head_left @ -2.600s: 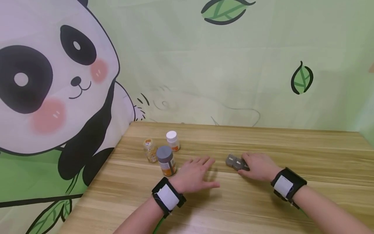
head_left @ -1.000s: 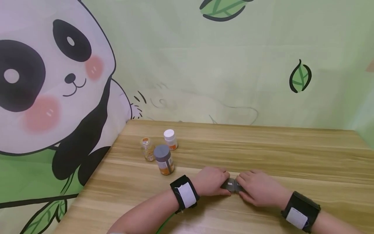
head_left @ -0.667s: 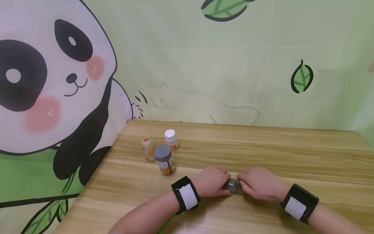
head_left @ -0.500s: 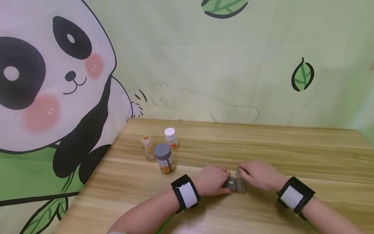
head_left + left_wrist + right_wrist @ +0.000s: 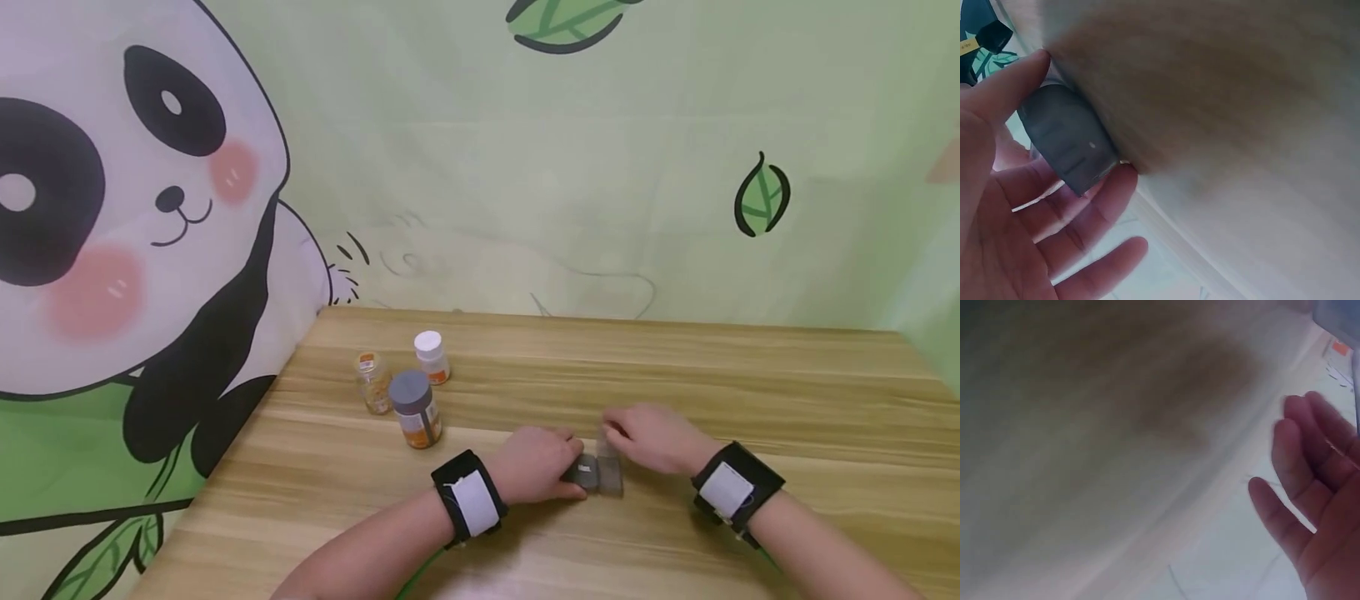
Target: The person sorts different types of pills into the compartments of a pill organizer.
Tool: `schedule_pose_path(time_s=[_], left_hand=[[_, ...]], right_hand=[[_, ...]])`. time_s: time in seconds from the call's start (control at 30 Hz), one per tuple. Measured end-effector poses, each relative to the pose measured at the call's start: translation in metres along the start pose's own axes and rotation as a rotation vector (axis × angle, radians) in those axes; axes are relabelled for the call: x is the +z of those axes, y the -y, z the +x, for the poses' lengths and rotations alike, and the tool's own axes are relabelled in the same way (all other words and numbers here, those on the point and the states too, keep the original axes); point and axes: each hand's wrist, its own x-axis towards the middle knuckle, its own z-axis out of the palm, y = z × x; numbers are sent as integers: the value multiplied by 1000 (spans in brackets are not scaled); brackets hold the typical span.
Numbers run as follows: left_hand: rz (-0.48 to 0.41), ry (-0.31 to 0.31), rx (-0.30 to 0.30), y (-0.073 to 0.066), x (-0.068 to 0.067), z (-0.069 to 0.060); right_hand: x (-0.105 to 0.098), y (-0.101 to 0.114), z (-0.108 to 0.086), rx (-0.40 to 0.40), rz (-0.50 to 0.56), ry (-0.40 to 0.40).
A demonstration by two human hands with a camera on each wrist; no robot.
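Note:
A grey pill organizer [image 5: 587, 472] with labelled lids lies on the wooden table. My left hand [image 5: 536, 467] grips its left end, thumb on the near side and fingers on the far side. The left wrist view shows the dark end of the pill organizer [image 5: 1069, 134] between thumb and fingers. At its right end, one compartment [image 5: 611, 479] has its translucent lid [image 5: 609, 443] raised. My right hand [image 5: 660, 437] is at the top of this lid, fingers loosely bent; the right wrist view hides the thumb. Whether any pills lie inside cannot be made out.
Three bottles stand together at the left: a grey-capped bottle [image 5: 416, 408], a white bottle [image 5: 432, 358] and a clear jar [image 5: 373, 383]. Behind the wooden table [image 5: 750, 375] hangs a green panda backdrop [image 5: 480, 167].
Earlier my right hand held the organizer alone; both hands then gripped it, nearer the front. Since then the right hand has lifted the end lid and moved slightly away. The left hand stays put.

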Motion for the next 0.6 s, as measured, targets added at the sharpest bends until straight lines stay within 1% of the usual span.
schedule_pose_path(time_s=[0.1, 0.17, 0.27, 0.33, 0.37, 0.43, 0.5, 0.6], left_hand=[[-33, -12, -29, 2, -1, -2], [-61, -28, -52, 3, -4, -5], [-132, -67, -103, 5, -12, -15], [-195, -120, -150, 9, -17, -25], [-232, -161, -174, 12, -20, -31], [-301, -266, -228, 19, -25, -43], [-349, -400, -272, 29, -29, -55], [-382, -611, -348, 46, -35, -73]], right_hand=[[-6, 3, -6, 33, 21, 5], [-11, 5, -11, 49, 28, 3], [-15, 6, -20, 49, 8, -21], [-17, 7, -25, 48, -1, -39], [-17, 7, -27, 47, -7, -46], [-19, 8, -33, 55, -12, -58], [-21, 7, -38, 69, -16, -67], [-22, 6, -45, 87, -27, -77]])
